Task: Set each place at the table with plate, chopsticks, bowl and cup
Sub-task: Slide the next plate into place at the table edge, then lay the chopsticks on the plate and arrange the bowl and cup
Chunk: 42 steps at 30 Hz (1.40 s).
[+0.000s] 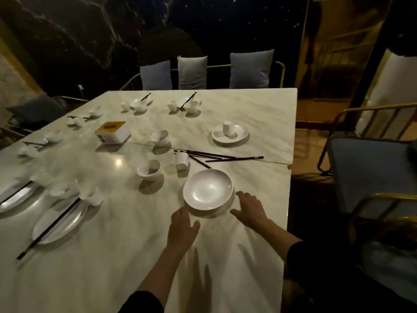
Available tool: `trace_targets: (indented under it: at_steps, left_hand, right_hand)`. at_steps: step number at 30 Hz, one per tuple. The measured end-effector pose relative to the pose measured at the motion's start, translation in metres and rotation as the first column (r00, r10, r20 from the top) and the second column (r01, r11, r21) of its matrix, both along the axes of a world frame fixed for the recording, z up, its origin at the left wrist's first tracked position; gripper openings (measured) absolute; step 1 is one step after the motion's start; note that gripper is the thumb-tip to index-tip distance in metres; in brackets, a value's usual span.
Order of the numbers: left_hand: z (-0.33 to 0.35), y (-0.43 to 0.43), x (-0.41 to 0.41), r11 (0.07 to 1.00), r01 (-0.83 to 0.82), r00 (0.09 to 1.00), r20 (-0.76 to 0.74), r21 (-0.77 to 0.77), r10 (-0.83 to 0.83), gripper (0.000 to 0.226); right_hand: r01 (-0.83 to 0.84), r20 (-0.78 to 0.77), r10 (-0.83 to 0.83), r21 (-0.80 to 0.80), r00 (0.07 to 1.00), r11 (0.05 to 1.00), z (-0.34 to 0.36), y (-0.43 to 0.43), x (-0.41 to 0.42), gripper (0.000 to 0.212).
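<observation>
Two bare hands are flanking a glossy white round ceramic plate, which is sitting near the right edge of the pale, veined marble table. The left hand is hovering at its near rim and the right hand just beside its right rim, both palm-down with fingers spread and relaxed, gripping nothing; whether they are touching the rim is unclear. Slim black chopsticks are lying scattered just beyond, near a small white cup and a deep white bowl.

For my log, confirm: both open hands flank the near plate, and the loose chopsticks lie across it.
Not quite. The head view shows the left hand and right hand flanking the near plate, but the loose chopsticks lie on the table beyond it.
</observation>
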State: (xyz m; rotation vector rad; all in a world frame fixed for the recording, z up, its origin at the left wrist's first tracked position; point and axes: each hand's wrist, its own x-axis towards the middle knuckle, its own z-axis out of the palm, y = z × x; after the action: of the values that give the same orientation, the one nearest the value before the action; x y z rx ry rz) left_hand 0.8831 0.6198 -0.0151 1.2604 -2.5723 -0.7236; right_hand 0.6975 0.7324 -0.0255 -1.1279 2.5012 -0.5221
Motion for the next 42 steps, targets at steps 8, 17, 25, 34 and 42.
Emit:
trace_targets:
  at_steps: [8,17,25,34,42]
  left_hand:
    - [0.034,0.023,-0.131,0.997,-0.083,0.996,-0.025,0.009,0.083,0.06]
    - [0.029,0.008,-0.154,0.979,-0.196,0.98,0.003,-0.063,0.197,0.043]
    - [0.014,-0.056,-0.199,0.967,-0.255,0.966,0.041,-0.024,0.256,0.053]
    - [-0.013,-0.162,-0.273,0.943,-0.328,0.945,0.018,0.058,0.327,0.057]
    - [-0.027,-0.196,-0.269,0.919,-0.392,0.92,0.003,0.028,0.392,0.052]
  right_hand:
    - [-0.146,0.086,0.158,-0.131,0.984,0.981,0.026,0.01,-0.113,0.069]
    - [-0.062,0.102,0.077,-0.14,0.992,0.988,0.044,0.028,-0.222,0.063]
    - [-0.322,0.096,0.33,-0.09,0.939,0.942,0.028,-0.045,-0.239,0.061]
    - [-0.314,-0.017,0.315,0.036,0.949,0.949,0.035,-0.152,-0.341,0.055]
    - [-0.599,0.023,0.61,0.221,0.792,0.77,-0.022,-0.201,-0.279,0.03]
